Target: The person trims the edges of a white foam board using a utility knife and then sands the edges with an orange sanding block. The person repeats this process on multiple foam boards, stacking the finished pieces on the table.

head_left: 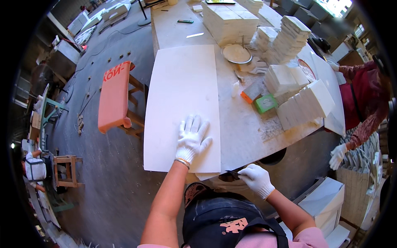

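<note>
A large white rectangular slab (184,87) lies on the worktable (244,142), reaching past its left and front edges. My left hand (192,138), in a white knitted glove, rests flat on the near part of the slab with fingers spread. Beyond the slab's near right corner, my right hand (257,180), also gloved, is closed by the table's front edge. Its fingers pinch a small, thin dark tool (232,174); the exact kind is unclear. A second pale sheet edge (206,176) peeks out under the slab's near end.
Stacks of white tiles (229,29) line the table's far and right sides, beside a round pan (236,53), a green block (266,103) and an orange-grey block (252,91). A stool with an orange cover (113,97) stands left. A co-worker (359,95) stands right.
</note>
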`<state>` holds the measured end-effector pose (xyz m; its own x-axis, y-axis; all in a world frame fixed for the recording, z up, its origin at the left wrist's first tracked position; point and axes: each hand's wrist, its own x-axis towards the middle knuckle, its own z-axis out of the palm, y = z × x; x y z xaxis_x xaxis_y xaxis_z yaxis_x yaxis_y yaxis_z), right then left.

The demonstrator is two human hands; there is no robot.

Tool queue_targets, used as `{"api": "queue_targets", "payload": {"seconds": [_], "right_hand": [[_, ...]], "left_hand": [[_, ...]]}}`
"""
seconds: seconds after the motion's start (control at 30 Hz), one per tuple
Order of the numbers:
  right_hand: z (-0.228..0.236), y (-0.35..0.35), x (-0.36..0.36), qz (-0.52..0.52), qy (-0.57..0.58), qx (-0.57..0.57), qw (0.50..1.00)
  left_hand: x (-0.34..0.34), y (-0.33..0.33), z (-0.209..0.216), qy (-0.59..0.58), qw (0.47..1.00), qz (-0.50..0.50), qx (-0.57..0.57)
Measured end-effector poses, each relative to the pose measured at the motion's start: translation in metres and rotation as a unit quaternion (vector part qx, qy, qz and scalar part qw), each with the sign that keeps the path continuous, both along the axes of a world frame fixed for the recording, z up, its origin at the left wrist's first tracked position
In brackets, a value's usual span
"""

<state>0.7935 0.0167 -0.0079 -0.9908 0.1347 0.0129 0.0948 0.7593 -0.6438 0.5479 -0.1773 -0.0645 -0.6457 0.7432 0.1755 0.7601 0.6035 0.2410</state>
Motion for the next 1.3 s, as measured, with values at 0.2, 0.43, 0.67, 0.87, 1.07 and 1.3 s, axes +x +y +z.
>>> {"api": "queue_targets", "payload": {"seconds": [0.2,0.43,0.67,0.87,1.07,1.3], "right_hand": [[-0.027,-0.031,0.021,-0.189,-0.072,-0.212,0.956],[-0.013,-0.08,0.009,-0.324,-0.111,-0.343,0.875],[-0.006,-0.117,-0.012,-0.385,-0.067,-0.256,0.884],[-0.028,-0.122,-0.027,-0.348,-0.01,-0.033,0.937],[-0.032,-0.129,-0.028,-0.33,-0.005,0.073,0.941],[-0.046,-0.157,-0.034,-0.336,0.008,0.089,0.938]], "left_hand": [[-0.004,0.0,0.001,-0.001,1.0,-0.013,-0.02],[-0.003,0.001,-0.012,0.024,0.999,-0.025,-0.008],[0.009,-0.026,0.007,-0.059,0.979,-0.194,0.019],[0.023,-0.091,0.024,-0.103,0.954,-0.277,0.047],[0.019,-0.117,0.025,-0.095,0.955,-0.28,0.039],[0.019,-0.12,0.018,-0.063,0.957,-0.282,0.0]]}}
